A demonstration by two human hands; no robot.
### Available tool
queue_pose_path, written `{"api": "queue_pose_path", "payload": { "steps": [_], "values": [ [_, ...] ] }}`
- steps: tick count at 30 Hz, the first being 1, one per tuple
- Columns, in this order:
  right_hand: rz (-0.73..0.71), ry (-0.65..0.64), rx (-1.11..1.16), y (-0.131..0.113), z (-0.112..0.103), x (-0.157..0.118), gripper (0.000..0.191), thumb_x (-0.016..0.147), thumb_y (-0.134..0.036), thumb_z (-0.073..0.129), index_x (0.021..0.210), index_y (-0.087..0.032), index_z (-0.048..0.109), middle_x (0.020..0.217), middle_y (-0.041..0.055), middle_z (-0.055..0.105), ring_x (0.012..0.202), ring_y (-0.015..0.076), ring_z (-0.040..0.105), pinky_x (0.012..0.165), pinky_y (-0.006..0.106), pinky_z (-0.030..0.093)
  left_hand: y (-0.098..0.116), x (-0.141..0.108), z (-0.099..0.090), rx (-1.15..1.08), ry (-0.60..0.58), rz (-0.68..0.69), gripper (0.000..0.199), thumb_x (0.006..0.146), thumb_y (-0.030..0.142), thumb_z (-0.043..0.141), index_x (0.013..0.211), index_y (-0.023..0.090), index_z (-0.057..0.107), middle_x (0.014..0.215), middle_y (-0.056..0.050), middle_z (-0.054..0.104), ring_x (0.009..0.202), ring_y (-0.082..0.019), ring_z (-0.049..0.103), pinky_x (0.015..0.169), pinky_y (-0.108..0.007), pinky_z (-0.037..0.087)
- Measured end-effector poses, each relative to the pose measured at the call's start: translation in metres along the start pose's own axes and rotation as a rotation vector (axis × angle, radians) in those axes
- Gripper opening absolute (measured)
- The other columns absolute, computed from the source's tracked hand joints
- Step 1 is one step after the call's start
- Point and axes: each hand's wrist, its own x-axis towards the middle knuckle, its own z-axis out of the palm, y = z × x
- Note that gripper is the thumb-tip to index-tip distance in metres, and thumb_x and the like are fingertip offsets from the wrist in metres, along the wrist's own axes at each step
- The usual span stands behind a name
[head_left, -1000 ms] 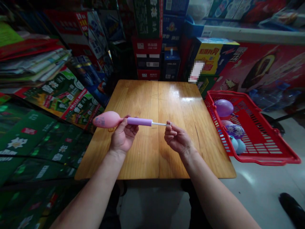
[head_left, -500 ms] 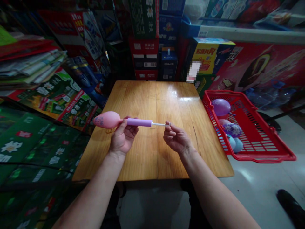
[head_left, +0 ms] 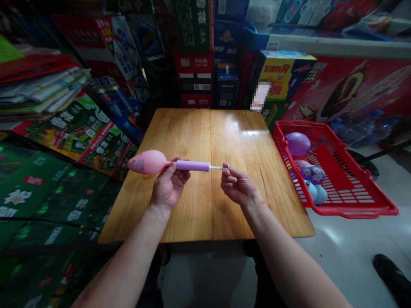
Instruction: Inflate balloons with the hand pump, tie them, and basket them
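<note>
Above the wooden table (head_left: 192, 132) a purple balloon pump (head_left: 193, 165) lies level between my two hands. A pink balloon (head_left: 149, 161) with a bluish print, partly inflated, sits on the pump's left end. My left hand (head_left: 169, 184) pinches the balloon's neck and that end of the pump between thumb and fingers. My right hand (head_left: 237, 184) is closed on the pump's handle at the end of the white rod (head_left: 218, 167). A short length of the rod shows between barrel and handle. Something thin and yellowish (head_left: 146, 176) lies on the table under the balloon, partly hidden.
At the right of the table stands a red plastic basket (head_left: 353, 209) holding several balloons, among them a purple one (head_left: 298, 143). Green cartons (head_left: 32, 192) are stacked along the left. More boxes (head_left: 196, 81) stand behind the table's far edge.
My left hand has moved slightly right with the pump barrel and balloon, so less of the rod shows. The balloon looks a little fuller. My right hand has hardly moved.
</note>
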Motion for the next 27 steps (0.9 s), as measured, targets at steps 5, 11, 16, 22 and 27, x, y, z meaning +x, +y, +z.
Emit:
{"api": "queue_pose_path", "payload": {
  "steps": [5, 11, 16, 22, 27],
  "values": [
    [-0.008, -0.020, 0.016, 0.010, -0.001, 0.001, 0.006, 0.091, -0.013, 0.064, 0.096, -0.015, 0.063, 0.067, -0.0039, 0.062, 0.044, 0.0023, 0.042, 0.045, 0.013, 0.040, -0.003, -0.007, 0.001, 0.034, -0.043, -0.029, 0.025, 0.090, 0.029, 0.067, 0.115, 0.023, 0.068, 0.119, -0.011, 0.072, 0.100, -0.022, 0.071, 0.079, -0.034, 0.059],
    [0.004, -0.065, -0.032, 0.019, -0.002, 0.003, 0.008, 0.091, -0.014, 0.064, 0.099, -0.015, 0.063, 0.071, -0.0019, 0.065, 0.047, 0.0031, 0.045, 0.047, 0.014, 0.042, -0.010, -0.008, 0.003, -0.015, -0.011, -0.092, 0.023, 0.090, 0.027, 0.067, 0.112, 0.021, 0.069, 0.116, -0.013, 0.073, 0.102, -0.022, 0.070, 0.084, -0.033, 0.058],
    [-0.056, -0.087, -0.003, 0.005, 0.001, -0.001, 0.006, 0.092, -0.011, 0.060, 0.097, -0.014, 0.063, 0.067, -0.0035, 0.063, 0.044, 0.0020, 0.041, 0.045, 0.013, 0.039, 0.003, 0.000, -0.002, -0.027, -0.005, 0.010, 0.023, 0.090, 0.028, 0.067, 0.113, 0.022, 0.069, 0.115, -0.011, 0.073, 0.101, -0.020, 0.070, 0.081, -0.030, 0.058],
    [0.019, -0.101, -0.011, 0.028, -0.006, 0.006, 0.015, 0.087, -0.017, 0.070, 0.101, -0.016, 0.063, 0.073, -0.0018, 0.066, 0.049, 0.0029, 0.047, 0.048, 0.014, 0.042, -0.009, -0.008, 0.000, -0.025, -0.040, -0.098, 0.027, 0.090, 0.028, 0.069, 0.116, 0.023, 0.066, 0.119, -0.012, 0.072, 0.101, -0.021, 0.070, 0.083, -0.033, 0.058],
    [0.025, -0.087, 0.004, 0.025, -0.006, 0.006, 0.012, 0.090, -0.016, 0.067, 0.101, -0.016, 0.063, 0.075, -0.0008, 0.068, 0.050, 0.0028, 0.048, 0.050, 0.014, 0.043, -0.011, -0.005, 0.004, -0.045, -0.015, -0.066, 0.018, 0.087, 0.026, 0.072, 0.103, 0.020, 0.066, 0.114, -0.012, 0.073, 0.094, -0.020, 0.072, 0.078, -0.029, 0.058]
  ]
}}
